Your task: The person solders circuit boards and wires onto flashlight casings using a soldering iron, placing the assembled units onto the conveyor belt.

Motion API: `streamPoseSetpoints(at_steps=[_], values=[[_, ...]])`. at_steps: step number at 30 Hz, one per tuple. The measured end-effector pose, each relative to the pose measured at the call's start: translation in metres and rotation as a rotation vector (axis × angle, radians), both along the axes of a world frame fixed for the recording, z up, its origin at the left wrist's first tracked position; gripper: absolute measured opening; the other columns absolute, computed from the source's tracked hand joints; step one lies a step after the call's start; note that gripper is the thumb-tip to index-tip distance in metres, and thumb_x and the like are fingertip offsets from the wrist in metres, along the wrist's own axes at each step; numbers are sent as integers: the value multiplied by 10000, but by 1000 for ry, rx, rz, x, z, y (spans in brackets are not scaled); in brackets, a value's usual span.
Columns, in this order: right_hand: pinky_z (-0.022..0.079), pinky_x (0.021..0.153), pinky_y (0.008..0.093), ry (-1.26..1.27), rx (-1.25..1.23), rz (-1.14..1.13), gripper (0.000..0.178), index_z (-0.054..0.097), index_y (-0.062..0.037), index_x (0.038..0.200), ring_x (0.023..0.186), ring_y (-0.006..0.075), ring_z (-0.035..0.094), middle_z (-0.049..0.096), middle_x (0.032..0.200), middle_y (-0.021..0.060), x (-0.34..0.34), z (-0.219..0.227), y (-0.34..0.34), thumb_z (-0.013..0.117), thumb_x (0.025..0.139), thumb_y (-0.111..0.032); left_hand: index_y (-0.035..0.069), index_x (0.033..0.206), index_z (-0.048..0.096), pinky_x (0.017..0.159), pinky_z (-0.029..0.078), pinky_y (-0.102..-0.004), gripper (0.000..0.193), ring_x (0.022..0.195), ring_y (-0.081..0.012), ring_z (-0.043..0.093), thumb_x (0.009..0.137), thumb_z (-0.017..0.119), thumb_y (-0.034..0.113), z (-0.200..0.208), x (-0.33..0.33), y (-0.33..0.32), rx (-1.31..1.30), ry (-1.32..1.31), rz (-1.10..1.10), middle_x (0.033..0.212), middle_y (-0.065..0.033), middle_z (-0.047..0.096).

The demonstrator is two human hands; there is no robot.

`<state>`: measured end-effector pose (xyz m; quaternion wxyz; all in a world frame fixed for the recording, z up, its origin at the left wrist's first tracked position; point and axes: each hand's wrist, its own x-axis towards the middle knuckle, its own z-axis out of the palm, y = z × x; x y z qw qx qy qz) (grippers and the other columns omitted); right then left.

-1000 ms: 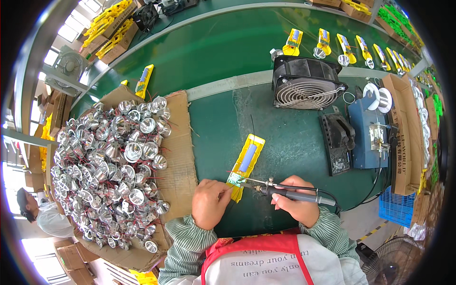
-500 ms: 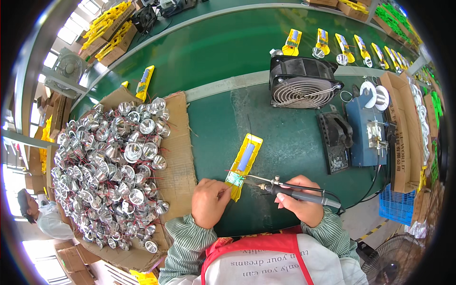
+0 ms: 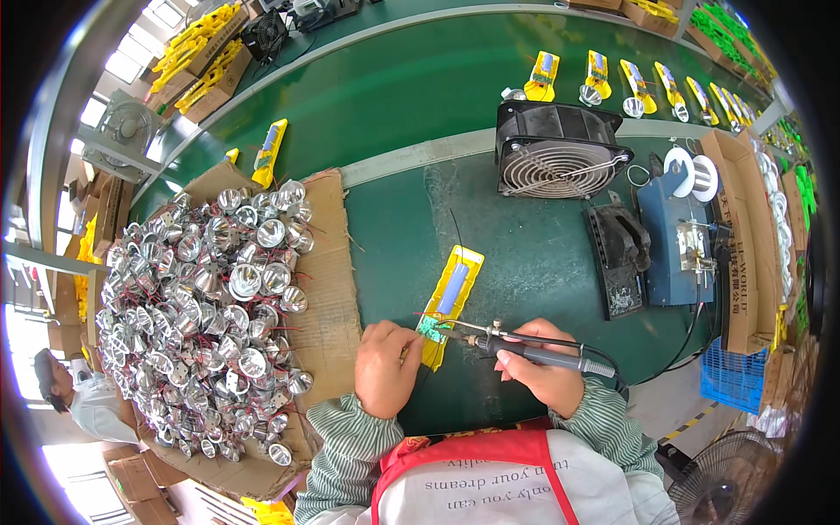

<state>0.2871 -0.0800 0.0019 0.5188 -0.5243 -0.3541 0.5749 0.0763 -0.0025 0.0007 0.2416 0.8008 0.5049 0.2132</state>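
Observation:
A yellow plastic housing point(image 3: 462, 262) lies tilted on the green bench before me, holding a blue cylindrical battery point(image 3: 453, 289) and, at its near end, a small green circuit board point(image 3: 431, 328). My left hand point(image 3: 386, 367) is closed in a pinch at the board's left edge; what the fingertips grip is hidden. In my right hand point(image 3: 544, 367) is a soldering iron point(image 3: 547, 355) with a thin metal feed tube alongside. Its tip reaches the board from the right, close to my left fingertips. Thin red and dark wires stick out around the board.
Left, many silvery reflector cups point(image 3: 210, 306) with red wires cover a cardboard sheet point(image 3: 328, 306). A black fan point(image 3: 560, 153), a black iron stand point(image 3: 617, 254) and a blue solder feeder point(image 3: 669, 254) stand right. Beyond, more yellow housings point(image 3: 542, 79) lie on a green conveyor belt point(image 3: 394, 87).
The soldering iron and my right hand have shifted slightly left, bringing the tip further onto the board. My left hand stays nearly in place. Housings on the belt have moved a little right.

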Motion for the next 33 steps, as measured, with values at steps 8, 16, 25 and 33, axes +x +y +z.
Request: streamPoseSetpoints(at_steps=[8, 16, 25, 33], values=[[527, 558, 251, 7, -12, 23, 156, 497, 38, 903, 649, 149, 632, 625, 774, 135, -1, -5, 4, 615, 804, 17, 10, 749, 590, 627, 437, -401, 50, 704, -322, 533, 749, 622, 49, -4, 3, -2, -109, -51, 26, 746, -135, 541], [529, 546, 252, -93, 27, 40, 149, 498, 39, 882, 649, 148, 634, 628, 755, 138, -1, -7, 6, 618, 795, 21, 16, 729, 583, 634, 432, -405, 47, 710, -321, 531, 726, 624, 40, -1, 6, 0, -93, -7, 20, 741, -135, 536], [537, 577, 274, 37, 143, -20, 163, 518, 43, 937, 668, 159, 638, 630, 800, 158, 12, 1, -4, 609, 803, 25, 16, 708, 579, 621, 432, -411, 47, 685, -331, 531, 718, 618, 41, -13, 4, -5, 46, -30, 4, 696, -145, 538], [484, 558, 239, -52, 116, -74, 161, 567, -7, 895, 621, 80, 595, 627, 711, 39, 30, 9, -15, 626, 834, -144, -18, 936, 531, 725, 432, -390, 236, 837, -344, 521, 732, 635, 37, 6, 12, -31, 229, 109, -165, 903, -185, 519]])
